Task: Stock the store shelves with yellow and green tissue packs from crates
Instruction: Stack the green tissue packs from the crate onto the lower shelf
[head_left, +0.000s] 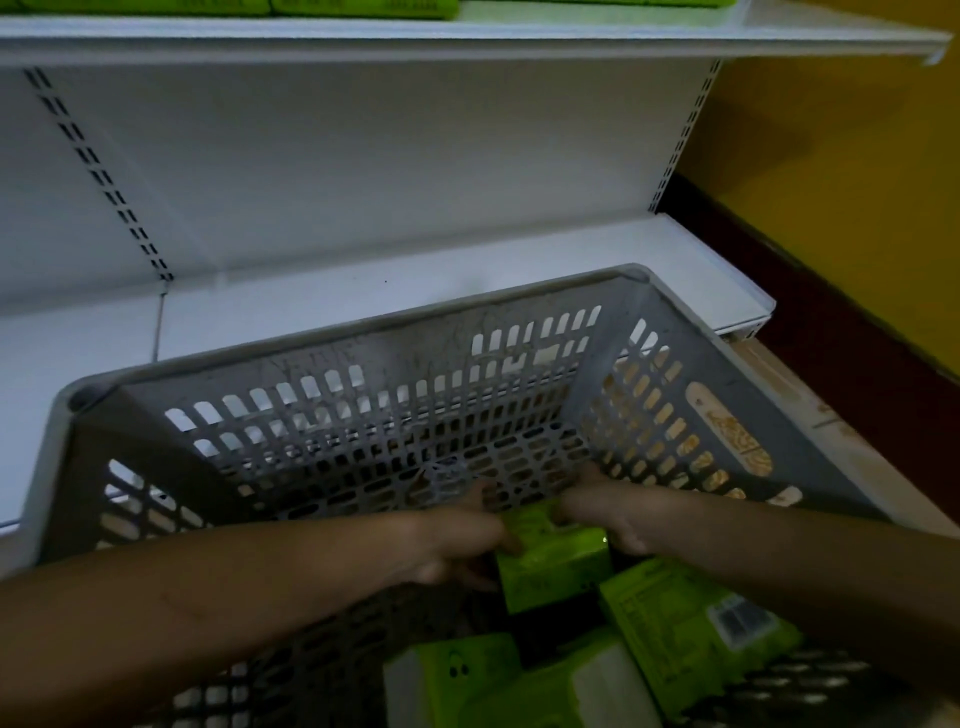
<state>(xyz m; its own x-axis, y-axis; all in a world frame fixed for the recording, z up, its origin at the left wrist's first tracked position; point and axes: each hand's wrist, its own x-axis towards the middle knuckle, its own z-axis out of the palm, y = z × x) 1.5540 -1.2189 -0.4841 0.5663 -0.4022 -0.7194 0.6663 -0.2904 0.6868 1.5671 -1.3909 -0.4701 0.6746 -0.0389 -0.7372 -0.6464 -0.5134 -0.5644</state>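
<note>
- Both hands down in grey crate (332, 332), near its right wall.
- Left hand (457, 540) and right hand (608, 519) grip one green tissue pack (550, 561) from opposite sides (fingers apparently curled; dim).
- More green packs (691, 629) at near-right corner.

No print can be read: the barcode label (737, 621) and text on the green tissue pack (691, 629) are blurred.

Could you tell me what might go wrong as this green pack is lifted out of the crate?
Both hands, left and right, grip one green pack low inside the grey crate, so it may snag on the far wall. The loose packs nearby lie tilted and could shift. Dim light may hide the lower shelf edge.
</note>
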